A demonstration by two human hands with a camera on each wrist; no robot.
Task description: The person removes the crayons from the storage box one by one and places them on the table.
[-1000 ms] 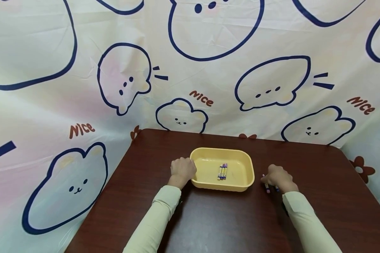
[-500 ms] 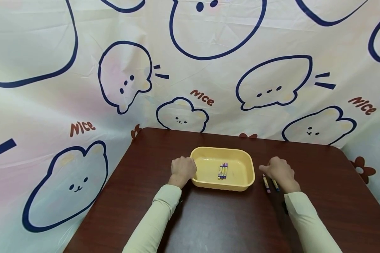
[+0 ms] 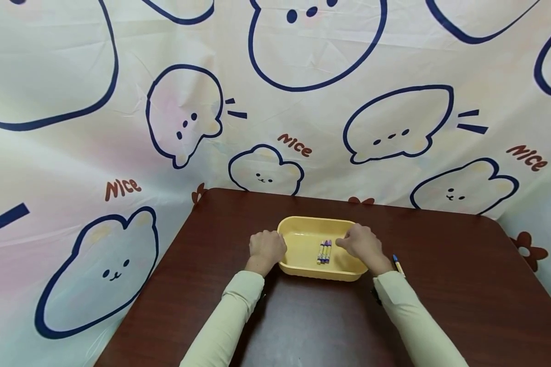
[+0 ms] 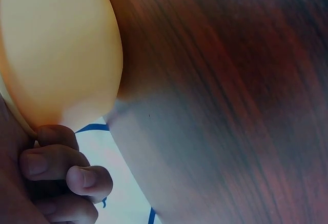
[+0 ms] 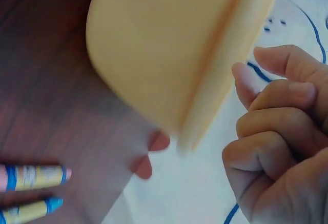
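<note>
In the head view, my left hand point(image 3: 267, 250) holds the left end of a yellow plastic tray point(image 3: 321, 275), its fingers curled at the rim. Three crayons point(image 3: 324, 252) with purplish tips lie side by side inside. Over the tray's right end is my right hand point(image 3: 361, 244), its thumb side close to those crayons. From the right wrist camera, several fingers of it are curled, thumb and forefinger stand apart, and no held thing shows. On the table right of the tray lie a blue crayon point(image 5: 28, 211) and a pink crayon point(image 5: 38, 178); the forearm hides the pink one in the head view.
The dark brown wooden table point(image 3: 303, 326) carries the tray near its far side. A pale curtain point(image 3: 321, 112) printed with cartoon bears hangs behind the table and along its sides.
My right hand has moved left from the loose crayons on the table to above the tray. The left hand keeps its place at the tray's left end, and the tray stays put.
</note>
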